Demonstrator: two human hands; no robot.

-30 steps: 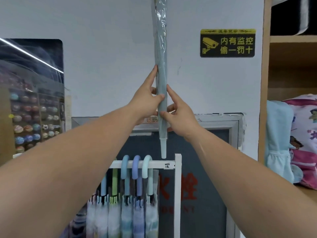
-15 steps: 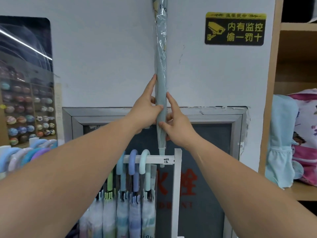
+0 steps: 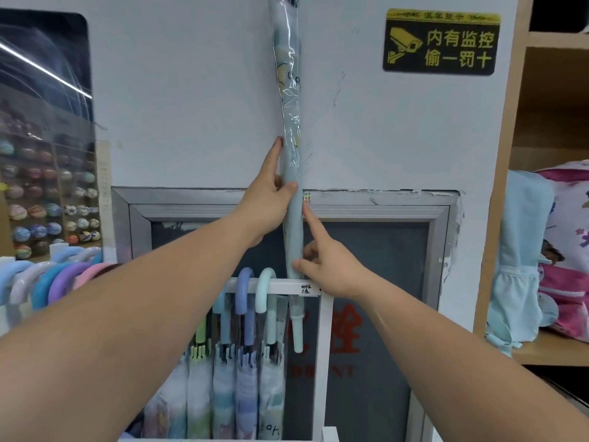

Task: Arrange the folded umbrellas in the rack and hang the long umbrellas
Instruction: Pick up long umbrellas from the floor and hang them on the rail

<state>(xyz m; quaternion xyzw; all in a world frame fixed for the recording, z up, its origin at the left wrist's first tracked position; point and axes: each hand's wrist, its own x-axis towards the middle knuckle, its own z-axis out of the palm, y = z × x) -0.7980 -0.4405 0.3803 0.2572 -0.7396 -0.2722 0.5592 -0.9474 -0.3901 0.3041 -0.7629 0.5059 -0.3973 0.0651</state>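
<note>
You're mid-hang w/ the long umbrella: upright, tip already below the white rail, right of the hooked handles. Left hand wraps the shaft; right hand pinches it lower, just above the rail. Handle's out of view up top, so next move likely calls for lowering until it catches.

Long umbrella top beyond frame

Two bare forearms, sleeveless to the frame's edge. No-ring left hand and right hand; short, unpainted nails; wrists without watch or band.
</note>
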